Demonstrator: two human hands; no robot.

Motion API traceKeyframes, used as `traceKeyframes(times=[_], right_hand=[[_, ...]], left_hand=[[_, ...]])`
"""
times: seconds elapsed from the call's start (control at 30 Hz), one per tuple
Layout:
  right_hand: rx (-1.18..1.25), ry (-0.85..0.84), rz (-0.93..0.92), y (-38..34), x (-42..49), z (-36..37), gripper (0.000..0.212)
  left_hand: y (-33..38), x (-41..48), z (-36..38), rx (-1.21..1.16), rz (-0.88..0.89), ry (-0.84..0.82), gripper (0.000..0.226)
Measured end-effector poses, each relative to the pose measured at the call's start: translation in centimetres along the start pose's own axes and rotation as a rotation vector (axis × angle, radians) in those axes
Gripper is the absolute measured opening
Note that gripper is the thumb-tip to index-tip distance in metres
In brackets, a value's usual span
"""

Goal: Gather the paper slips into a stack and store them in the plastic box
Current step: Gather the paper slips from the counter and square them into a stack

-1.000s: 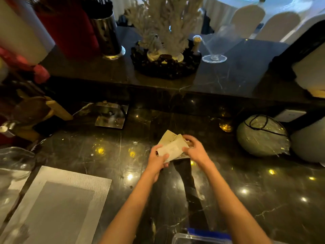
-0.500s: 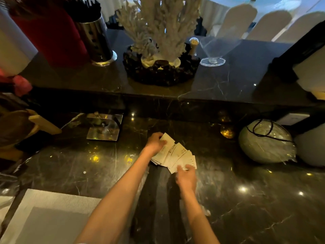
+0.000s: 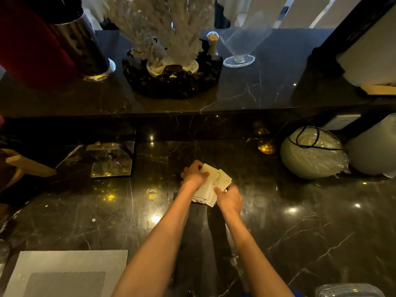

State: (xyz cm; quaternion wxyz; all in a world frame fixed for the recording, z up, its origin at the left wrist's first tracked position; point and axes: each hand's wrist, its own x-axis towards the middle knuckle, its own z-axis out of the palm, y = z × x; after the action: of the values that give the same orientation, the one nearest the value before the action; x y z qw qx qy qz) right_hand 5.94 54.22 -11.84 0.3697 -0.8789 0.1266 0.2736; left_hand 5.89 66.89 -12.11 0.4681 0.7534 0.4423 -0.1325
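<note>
Half a second back the paper slips [image 3: 211,185] were fanned out wide across the worktop [image 3: 300,221], with the hands set apart at the fan's two ends. At this moment the fan was squeezed in: left hand [image 3: 194,173] and right hand [image 3: 229,197] sat close together with the slips between them, edges overlapping far more than before. So gathering was well along but not finished. The corners on the far-right side were splayed and the near edges showed ragged layers, not a squared stack.

Left hand was curled over the far-left end of the bundle, fingers pressing on the top slip. Right hand was closed around the near-right end; can't tell whether it pinched the slips or only pushed them.

The bundle lay on the worktop mid-frame, long axis running diagonally from far-left to near-right, faces up and roughly flat.

The plastic box was not clearly in view; a clear rim [image 3: 347,291] showed at bottom right, but I couldn't tell what it was. Storing not started.
</note>
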Motion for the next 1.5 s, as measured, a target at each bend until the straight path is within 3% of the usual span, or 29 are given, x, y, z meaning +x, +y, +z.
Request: traceKeyframes(times=[0.1, 0.17, 0.23, 0.37, 0.47, 0.57, 0.67, 0.77, 0.9, 1.23, 1.5], right_hand=[[0.056, -0.085, 0.027, 0.1, 1.2, -0.4, 0.030], [0.201, -0.156, 0.083, 0.7, 2.0, -1.1, 0.036], [0.365, -0.262, 0.136, 1.2, 2.5, -2.1, 0.032], [0.544, -0.443, 0.158, 1.5, 2.1, -3.9, 0.028], [0.489, -0.474, 0.139, 1.4, 1.5, -4.7, 0.046], [0.408, -0.478, 0.078, 1.2, 0.9, -5.1, 0.047], [0.412, -0.396, -0.071, 1.3, 0.3, -4.7, 0.075], [0.498, -0.291, -0.323, 1.2, 0.5, -4.0, 0.056], [0.509, -0.206, -0.467, 0.8, 1.8, -4.3, 0.059], [0.490, -0.260, -0.481, 4.3, 3.0, -1.6, 0.091], [0.515, -0.263, -0.504, 4.6, 2.6, -1.5, 0.087]], left_hand=[[0.6, -0.7, 1.4, -0.129, -0.036, -0.032, 0.049], [1.1, -1.2, 2.3, -0.193, -0.080, -0.054, 0.071], [1.3, -1.5, 3.3, -0.182, -0.096, -0.044, 0.078], [1.1, -2.5, 4.8, -0.195, -0.082, -0.007, 0.062], [0.6, -3.3, 4.7, -0.416, -0.162, -0.110, 0.052], [-0.3, -4.3, 4.2, -0.610, -0.225, -0.225, 0.047], [-0.2, -5.6, 4.2, -0.733, -0.071, -0.215, 0.037], [1.1, -6.6, 3.5, -0.701, 0.236, -0.166, 0.045], [1.3, -6.4, 3.5, -0.628, 0.499, -0.122, 0.052], [-1.6, -6.0, 6.9, -0.635, 0.471, -0.056, 0.069], [-1.7, -5.7, 7.5, -0.602, 0.555, -0.068, 0.063]])
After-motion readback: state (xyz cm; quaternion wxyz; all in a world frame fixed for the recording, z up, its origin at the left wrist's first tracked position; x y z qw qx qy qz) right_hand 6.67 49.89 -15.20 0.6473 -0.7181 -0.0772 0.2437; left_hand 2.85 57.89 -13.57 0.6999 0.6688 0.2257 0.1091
